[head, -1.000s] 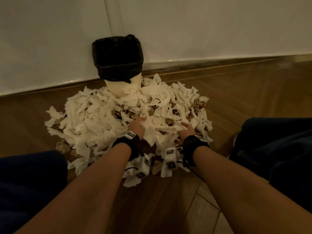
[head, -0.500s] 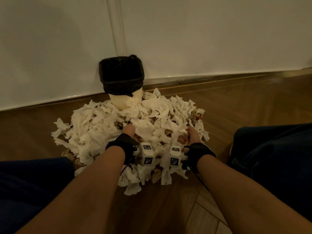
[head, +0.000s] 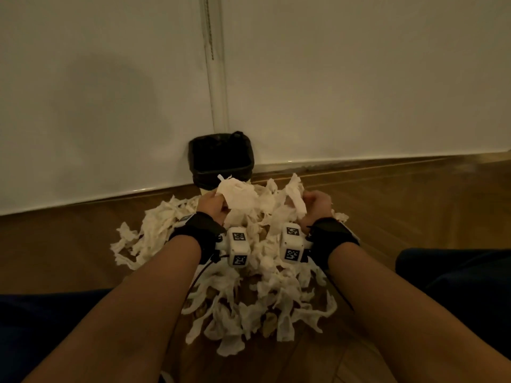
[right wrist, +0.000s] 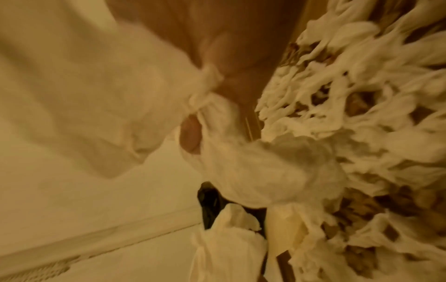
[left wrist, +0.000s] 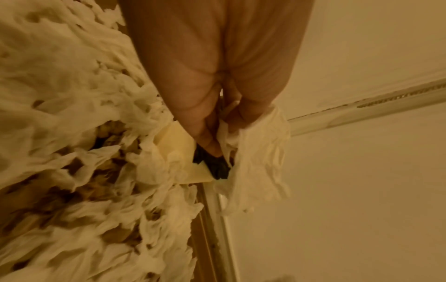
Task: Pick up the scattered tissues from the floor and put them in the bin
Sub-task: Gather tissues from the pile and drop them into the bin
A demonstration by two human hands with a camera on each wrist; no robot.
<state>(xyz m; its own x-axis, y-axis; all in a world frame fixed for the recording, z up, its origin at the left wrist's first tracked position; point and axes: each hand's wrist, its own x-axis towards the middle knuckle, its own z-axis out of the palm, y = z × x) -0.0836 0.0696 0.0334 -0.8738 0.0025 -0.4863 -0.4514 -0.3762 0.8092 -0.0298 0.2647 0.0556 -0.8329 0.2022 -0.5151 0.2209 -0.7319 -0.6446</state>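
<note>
Hands mid-lift: left hand (head: 211, 207) and right hand (head: 318, 204) each clutched tissues (head: 243, 201); best carried fully over bin (head: 221, 158) before letting go.

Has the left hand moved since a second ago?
Yes. The left hand has risen from the tissue pile toward the bin, gripping tissues.

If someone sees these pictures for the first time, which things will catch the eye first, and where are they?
First the big heap of white tissues on the wooden floor, between the person's forearms. Above it, the left hand and the right hand each grip a bunch of tissues lifted off the heap. Behind them the bin, lined with a black bag, stands against the white wall.
</note>
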